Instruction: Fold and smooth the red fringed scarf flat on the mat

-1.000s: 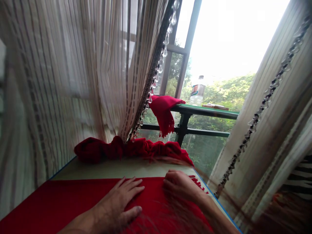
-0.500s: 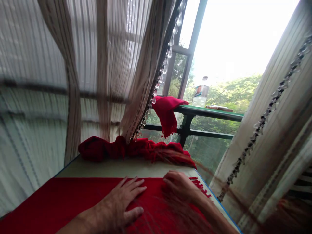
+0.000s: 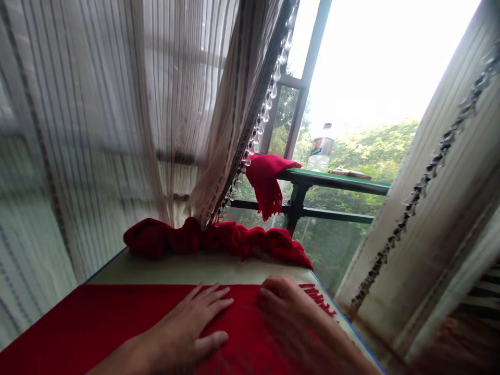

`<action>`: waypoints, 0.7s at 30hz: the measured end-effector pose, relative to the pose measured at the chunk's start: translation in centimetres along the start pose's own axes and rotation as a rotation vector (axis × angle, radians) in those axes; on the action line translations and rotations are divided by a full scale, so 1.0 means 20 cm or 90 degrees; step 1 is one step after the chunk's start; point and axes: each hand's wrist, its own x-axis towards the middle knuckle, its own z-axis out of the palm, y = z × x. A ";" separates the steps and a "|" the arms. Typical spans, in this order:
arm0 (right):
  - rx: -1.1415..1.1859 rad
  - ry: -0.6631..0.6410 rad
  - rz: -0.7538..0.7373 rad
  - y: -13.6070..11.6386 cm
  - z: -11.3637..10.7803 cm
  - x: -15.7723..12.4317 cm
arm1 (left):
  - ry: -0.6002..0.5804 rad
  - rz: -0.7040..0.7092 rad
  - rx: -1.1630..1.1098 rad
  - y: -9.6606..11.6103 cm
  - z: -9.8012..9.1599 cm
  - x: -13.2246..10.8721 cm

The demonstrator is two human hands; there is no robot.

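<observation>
A red fringed scarf (image 3: 128, 317) lies spread flat over the pale table (image 3: 164, 272), its tassels sticking out at the right edge. My left hand (image 3: 199, 320) rests palm down on the scarf, fingers stretched and spread. To its right, my right hand (image 3: 283, 299) is closed, knuckles up and fingers curled under, close to the scarf's far edge. Whatever those fingers may hold is hidden beneath the hand. Motion smears the cloth around the right wrist.
Bunched red cloth (image 3: 219, 240) lies along the table's far end. Beyond it, another red fringed cloth (image 3: 267, 179) hangs over a green-topped railing (image 3: 344, 182) bearing a plastic bottle (image 3: 321, 151). Sheer striped curtains (image 3: 183, 104) with bead trim hang at both sides.
The left curtain's folds have shifted, and a blurred reddish streak beside the right arm has faded. Both hands stay almost where they were on the scarf.
</observation>
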 end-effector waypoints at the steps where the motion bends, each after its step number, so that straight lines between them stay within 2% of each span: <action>1: 0.010 -0.002 -0.002 0.00 0.00 0.00 | -0.008 -0.009 -0.001 0.01 -0.01 0.00; 13: 0.049 0.000 -0.011 -0.01 -0.02 -0.01 | -0.036 -0.013 0.011 0.03 -0.04 0.01; 21: 0.047 -0.004 -0.011 -0.02 -0.02 -0.01 | 0.022 0.017 0.002 -0.03 0.01 0.01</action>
